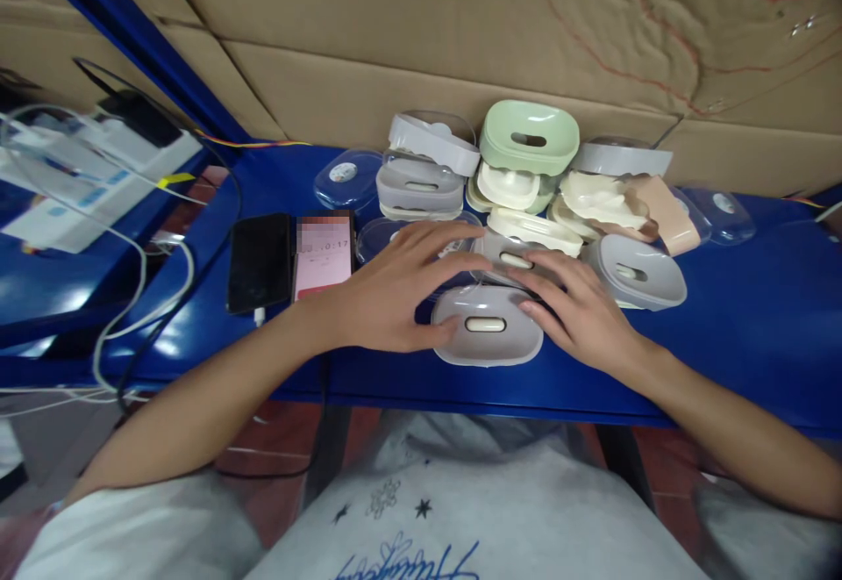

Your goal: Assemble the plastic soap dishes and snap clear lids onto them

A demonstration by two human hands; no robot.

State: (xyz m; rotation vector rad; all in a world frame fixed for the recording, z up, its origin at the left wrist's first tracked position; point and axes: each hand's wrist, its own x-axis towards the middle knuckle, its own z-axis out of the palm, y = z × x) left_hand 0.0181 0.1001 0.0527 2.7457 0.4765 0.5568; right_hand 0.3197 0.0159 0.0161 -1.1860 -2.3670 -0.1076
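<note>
- Front grey soap box (487, 347): near the blue worktop's (743, 325) front edge, presumably for easy reach.
- Rear grey soap box (506, 248): at 1 o'clock, between the hands, apparently for steadying.
- Left hand (391, 289): 10 o'clock; fingers spread wide, framing both boxes.
- Right hand (588, 317): 3 o'clock; fingers parted.
- Green soap box (530, 118): 12 o'clock, probably stacked to save room.

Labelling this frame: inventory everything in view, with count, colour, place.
grey trays: at least five, grey, throughout pile
green tray: one, green, pile's back
cream pieces: several, cream, pile's middle
peach piece: one, peach, pile's right
lids: several, transparent, pile's sides
phones: two, black, left
power strip: at least one, white, far left
cables: several, white/black, left
table: one, blue, beneath
cardboard: count unclear, brown, behind
shirt: one, pale grey, bottom
left hand: one, bare, centre
right hand: one, bare, centre
</note>
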